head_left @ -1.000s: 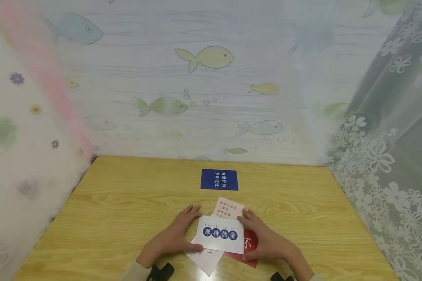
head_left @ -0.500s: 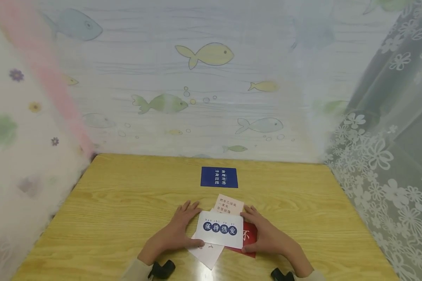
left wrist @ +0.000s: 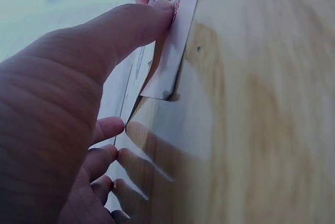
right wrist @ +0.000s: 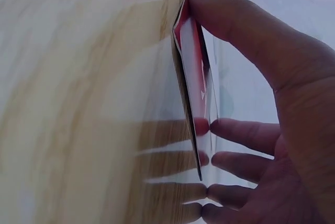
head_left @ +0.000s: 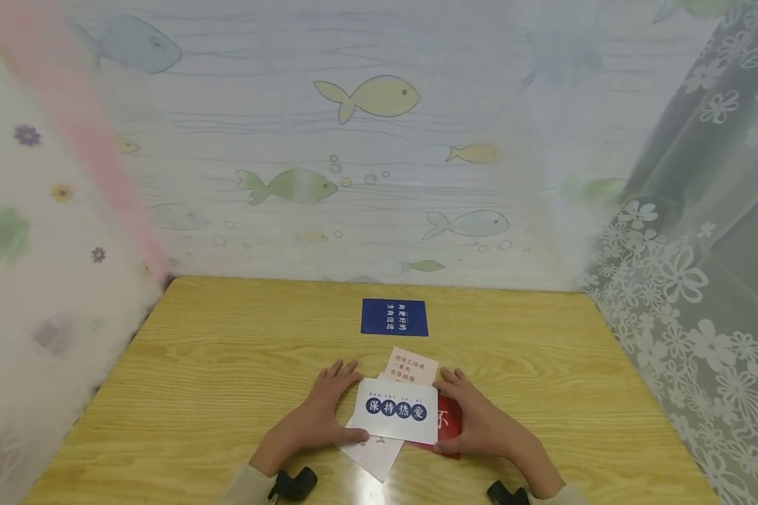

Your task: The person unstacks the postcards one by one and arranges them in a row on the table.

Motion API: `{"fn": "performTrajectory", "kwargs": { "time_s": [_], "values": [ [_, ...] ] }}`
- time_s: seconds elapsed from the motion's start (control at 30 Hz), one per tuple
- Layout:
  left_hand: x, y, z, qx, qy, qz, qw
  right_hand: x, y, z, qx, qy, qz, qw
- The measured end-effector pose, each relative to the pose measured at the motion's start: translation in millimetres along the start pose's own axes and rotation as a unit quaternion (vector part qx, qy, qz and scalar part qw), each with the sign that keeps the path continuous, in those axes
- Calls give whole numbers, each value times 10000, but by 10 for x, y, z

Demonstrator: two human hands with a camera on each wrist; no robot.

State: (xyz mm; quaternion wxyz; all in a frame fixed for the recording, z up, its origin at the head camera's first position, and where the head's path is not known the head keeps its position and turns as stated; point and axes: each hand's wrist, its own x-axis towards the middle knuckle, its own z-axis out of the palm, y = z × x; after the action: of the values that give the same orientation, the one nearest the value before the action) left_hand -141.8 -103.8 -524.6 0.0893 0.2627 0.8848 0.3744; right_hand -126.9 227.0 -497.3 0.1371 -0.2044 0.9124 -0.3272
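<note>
A white card [head_left: 394, 427] with blue circles lies on top of several overlapping cards. My left hand [head_left: 318, 414] holds its left end, thumb at the near edge and index fingertip at the far corner. My right hand [head_left: 476, 417] holds the right end the same way. Beneath it show a pale pink card [head_left: 413, 361] toward the back, a red card [head_left: 450, 421] at the right and a whitish card [head_left: 379, 459] with red print in front. In the left wrist view, the left thumb [left wrist: 131, 22] presses at the cards' edges; the right thumb [right wrist: 230, 14] does likewise in the right wrist view.
A dark blue card [head_left: 379, 318] with white writing lies farther back on the wooden table [head_left: 227, 337]. Fish-patterned cloth [head_left: 379, 210] hangs behind the table. Flowered lace [head_left: 676, 294] borders its right side, and pale cloth [head_left: 57, 301] its left.
The white card and the cards under it have shifted slightly up in the head view, as has the whole scene. Both hands keep the same hold on the white card.
</note>
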Motion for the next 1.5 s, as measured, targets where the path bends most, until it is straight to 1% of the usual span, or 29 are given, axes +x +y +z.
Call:
{"fn": "performTrajectory", "kwargs": {
  "time_s": [0.17, 0.37, 0.57, 0.63, 0.77, 0.87, 1.0, 1.17, 1.33, 1.43, 1.5],
  "values": [
    [-5, -4, 6, 80, -12, 1, 10000, 6, 7, 17, -55, 42, -30, 10000],
    [-4, -19, 6, 255, -41, 42, 9997, 20, 36, 16, -115, 107, -278, 9995],
    [-2, -2, -39, 385, -111, 81, 9992, 37, 94, -5, 48, 402, -596, 9974],
    [4, -2, -54, 435, -68, 73, 9990, 54, 106, -7, 111, 485, -651, 9966],
    [21, -15, -88, 513, 33, 57, 9987, 108, 114, -15, 286, 509, -717, 9957],
    [29, -31, -106, 406, 87, 23, 9991, 145, 114, -29, 467, 446, -695, 9955],
    [20, -53, -131, 143, 179, -72, 9997, 171, 106, -38, 708, 344, -604, 9951],
    [-2, -71, -177, -140, 334, -86, 9993, 198, 93, -36, 808, 333, -595, 9944],
    [-25, -102, -216, -188, 468, 50, 9987, 225, 62, -41, 1052, 403, -743, 9909],
    [-31, -115, -231, -132, 510, 115, 9985, 243, 42, -49, 1140, 518, -943, 9876],
    [-33, -124, -237, -121, 526, 126, 9985, 254, 38, -47, 1105, 579, -1066, 9864]
  ]
}}
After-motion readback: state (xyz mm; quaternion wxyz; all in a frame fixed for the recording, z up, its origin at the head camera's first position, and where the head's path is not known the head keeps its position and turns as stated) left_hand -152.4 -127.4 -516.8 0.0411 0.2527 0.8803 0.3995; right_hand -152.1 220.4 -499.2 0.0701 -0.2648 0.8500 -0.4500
